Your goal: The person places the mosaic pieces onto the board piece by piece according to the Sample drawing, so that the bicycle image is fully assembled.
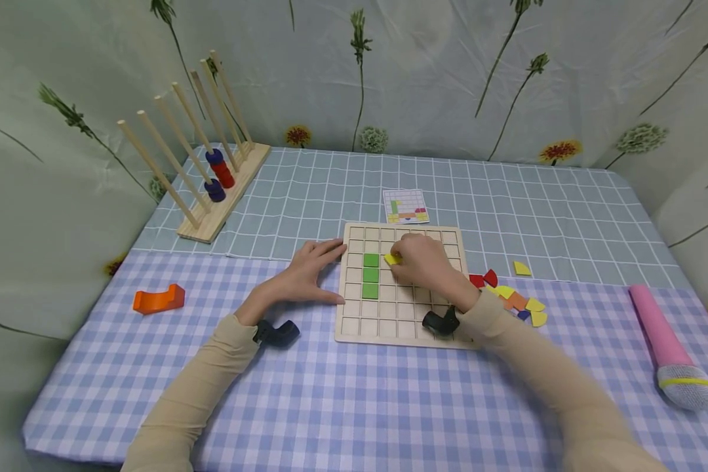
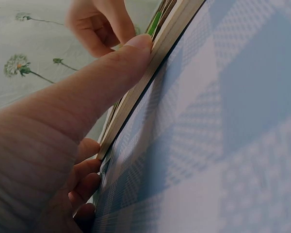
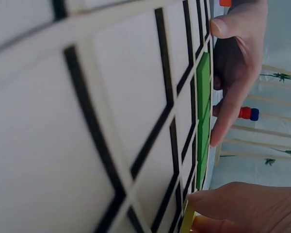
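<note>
A square wooden grid board lies flat on the table, with several green square tiles in a column on its left half. My right hand is over the board and pinches a yellow piece just right of the top green tile; the fingers hide part of the piece. In the right wrist view, the yellow piece sits under the thumb, close to the board. My left hand rests at the board's left edge, thumb and fingers spread. The left thumb touches the rim.
A pattern card lies behind the board. Loose red, yellow, orange and blue pieces lie to its right. A peg rack with rings stands back left, an orange arch block at left, a pink toy microphone at right.
</note>
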`<state>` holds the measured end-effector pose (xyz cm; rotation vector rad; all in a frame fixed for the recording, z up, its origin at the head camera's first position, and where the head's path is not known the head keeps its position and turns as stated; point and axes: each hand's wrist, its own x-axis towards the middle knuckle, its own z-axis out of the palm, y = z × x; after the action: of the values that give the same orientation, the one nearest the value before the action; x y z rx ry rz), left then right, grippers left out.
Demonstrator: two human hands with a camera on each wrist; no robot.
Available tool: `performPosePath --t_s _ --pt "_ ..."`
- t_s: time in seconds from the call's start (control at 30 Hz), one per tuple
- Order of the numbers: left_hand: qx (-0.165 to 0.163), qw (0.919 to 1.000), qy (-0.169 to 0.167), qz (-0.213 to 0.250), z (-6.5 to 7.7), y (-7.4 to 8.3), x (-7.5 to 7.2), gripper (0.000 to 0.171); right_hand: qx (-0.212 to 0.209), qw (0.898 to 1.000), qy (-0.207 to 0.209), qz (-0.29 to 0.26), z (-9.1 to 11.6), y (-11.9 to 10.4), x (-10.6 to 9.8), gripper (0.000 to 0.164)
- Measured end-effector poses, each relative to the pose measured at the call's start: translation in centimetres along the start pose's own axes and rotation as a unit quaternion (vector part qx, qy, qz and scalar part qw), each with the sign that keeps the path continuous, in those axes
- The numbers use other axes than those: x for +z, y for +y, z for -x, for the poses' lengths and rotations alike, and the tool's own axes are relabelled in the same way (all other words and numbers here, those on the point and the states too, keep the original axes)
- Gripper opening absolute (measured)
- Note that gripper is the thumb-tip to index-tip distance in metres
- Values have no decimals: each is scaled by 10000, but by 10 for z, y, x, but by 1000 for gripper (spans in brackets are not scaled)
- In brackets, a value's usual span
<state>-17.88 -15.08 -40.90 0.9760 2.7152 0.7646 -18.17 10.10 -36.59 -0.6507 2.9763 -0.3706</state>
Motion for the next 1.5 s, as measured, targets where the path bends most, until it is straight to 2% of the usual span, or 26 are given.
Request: performPosePath --t_s 0.53,0.63,0.77,0.9,1.2,1.5 --pt "33 10000 -20 -66 -5 1 0 101 -309 9995 25 -34 0 -6 1 13" --pt "36 10000 -29 -53 -5 3 0 101 -302 9994 85 -108 3 -4 -1 9" --pt "5 10000 -71 -6 -5 3 -1 101 -171 9995 148 -233 12 1 -9 22" --pt "-27 10000 -90 16 -4 3 -1 101 -20 9995 173 -267 23 11 -16 26" --pt "6 10000 -34 -40 -2 0 0 101 109 9989 400 -219 55 42 -24 23" --pt "-46 10000 -45 50 -1 2 0 100 529 9969 555 -192 83 74 -32 25"
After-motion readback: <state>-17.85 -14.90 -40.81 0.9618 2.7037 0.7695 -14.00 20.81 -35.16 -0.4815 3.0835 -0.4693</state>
